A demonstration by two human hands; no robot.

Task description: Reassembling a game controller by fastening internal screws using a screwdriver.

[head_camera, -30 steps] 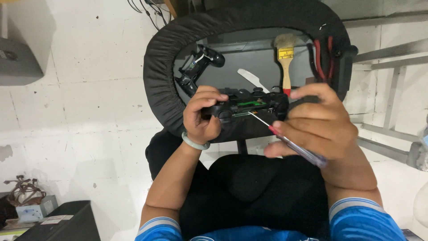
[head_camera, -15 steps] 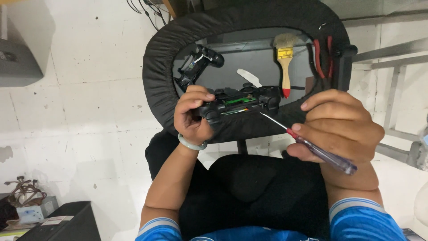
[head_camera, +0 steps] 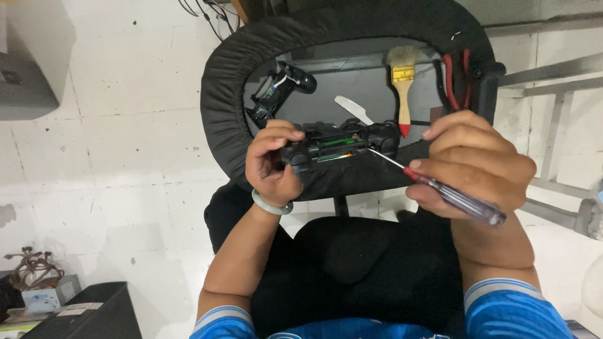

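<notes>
Left hand (head_camera: 271,164) stays clamped on the opened black game controller (head_camera: 339,145) above the tray's padded rim (head_camera: 229,94). Right hand (head_camera: 472,164), fingers closed on the screwdriver (head_camera: 440,188), has pulled back; its tip now sits just beside the controller. Paintbrush (head_camera: 402,81) unmoved.

Left hand (head_camera: 271,164) grips the left end of an opened black game controller (head_camera: 339,145), whose green circuit board is exposed along the near edge. Right hand (head_camera: 480,168) holds a screwdriver (head_camera: 440,191) with a red collar and clear purple handle; its thin metal shaft points left, the tip at the controller's right side. A pale green bangle (head_camera: 271,207) sits on the left wrist. Behind the controller, a round tray with a padded black rim (head_camera: 220,94) carries a second black controller part (head_camera: 279,91), a white pry tool (head_camera: 353,110), a yellow-ferruled paintbrush (head_camera: 402,85) and red-handled pliers (head_camera: 455,78).
</notes>
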